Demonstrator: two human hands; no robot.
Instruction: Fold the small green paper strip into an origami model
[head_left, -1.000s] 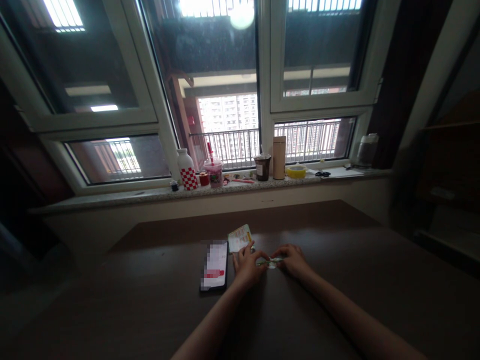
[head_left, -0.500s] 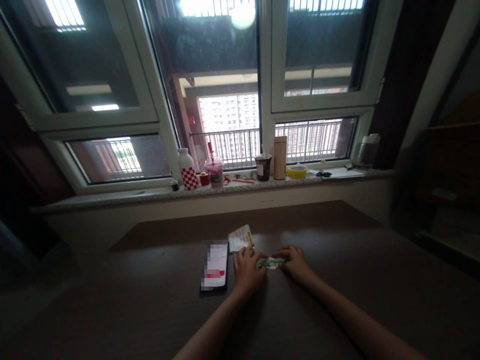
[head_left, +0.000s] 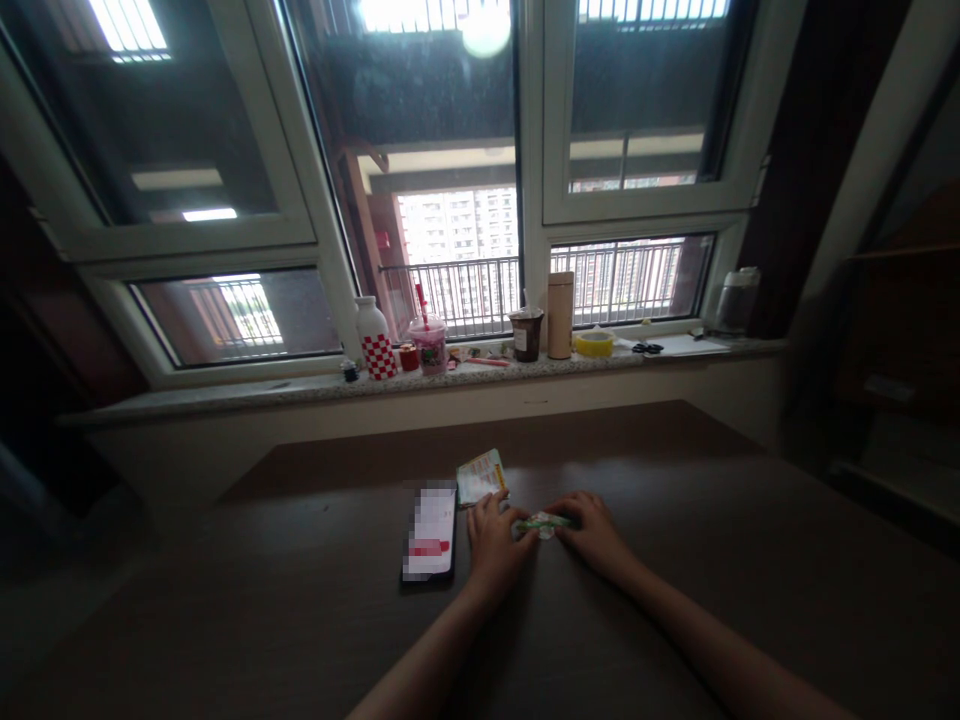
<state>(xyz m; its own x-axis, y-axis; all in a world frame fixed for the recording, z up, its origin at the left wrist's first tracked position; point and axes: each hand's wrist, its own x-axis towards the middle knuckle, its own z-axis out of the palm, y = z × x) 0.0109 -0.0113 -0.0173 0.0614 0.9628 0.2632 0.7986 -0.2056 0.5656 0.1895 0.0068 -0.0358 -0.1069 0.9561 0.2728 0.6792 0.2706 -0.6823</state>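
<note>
Between my two hands, low over the dark brown table (head_left: 315, 620), is a small green and white crumpled piece (head_left: 546, 525), perhaps paper or a wrapper; its exact kind is too small to make out. My left hand (head_left: 496, 540) pinches its left end between thumb and forefinger. At the other end, my right hand (head_left: 594, 530) grips it with thumb and fingers. A printed card or packet (head_left: 481, 474) in white, green and yellow lies just beyond my left fingers. Left of that hand lies a phone (head_left: 431, 530) with its screen lit and partly blurred.
Along the stone windowsill (head_left: 315, 392) stand a white and red checked bottle (head_left: 376, 345), a pink cup with a straw (head_left: 429, 345), a dark cup (head_left: 526, 338), a tan flask (head_left: 559, 315), yellow tape (head_left: 594, 345), black scissors (head_left: 646, 349) and a clear jar (head_left: 737, 300).
My left thumb has shifted slightly to the right along the green and white piece. My right fingers have moved a little too. The phone and card stay in place.
</note>
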